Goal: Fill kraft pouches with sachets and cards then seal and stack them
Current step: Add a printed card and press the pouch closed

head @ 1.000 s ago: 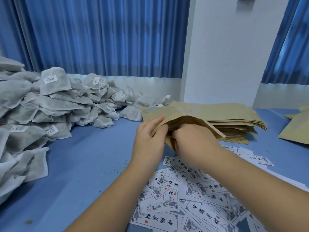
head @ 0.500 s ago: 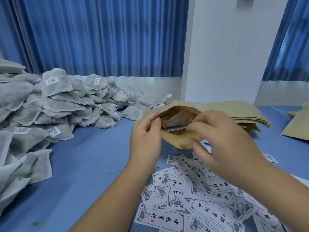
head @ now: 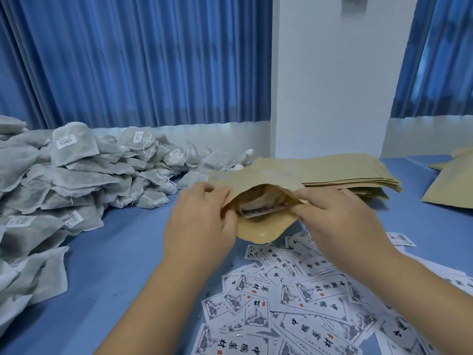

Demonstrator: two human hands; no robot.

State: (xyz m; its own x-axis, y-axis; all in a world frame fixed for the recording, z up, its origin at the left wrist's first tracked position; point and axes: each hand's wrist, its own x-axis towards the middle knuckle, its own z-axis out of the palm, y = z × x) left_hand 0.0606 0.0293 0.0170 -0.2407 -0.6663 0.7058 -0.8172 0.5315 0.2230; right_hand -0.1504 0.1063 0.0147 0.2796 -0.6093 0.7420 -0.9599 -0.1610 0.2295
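Note:
A kraft pouch (head: 258, 230) hangs just above the blue table (head: 107, 252), mouth open towards me. My left hand (head: 199, 224) pinches the left side of its mouth. My right hand (head: 337, 221) pinches the right side. Inside I see sachets and the edge of a printed card (head: 263, 210). A big pile of grey sachets (head: 64, 180) fills the left of the table. Loose printed cards (head: 294, 301) lie scattered under my forearms. A stack of flat kraft pouches (head: 353, 172) sits just behind the held pouch.
More kraft pouches (head: 453, 190) lie at the far right edge. A white pillar (head: 332, 85) and blue curtains stand behind the table. Bare blue tabletop shows between the sachet pile and the cards.
My right hand has come out of the pouch and now pinches the right side of its mouth. The mouth has turned open towards me, showing the card and sachets inside.

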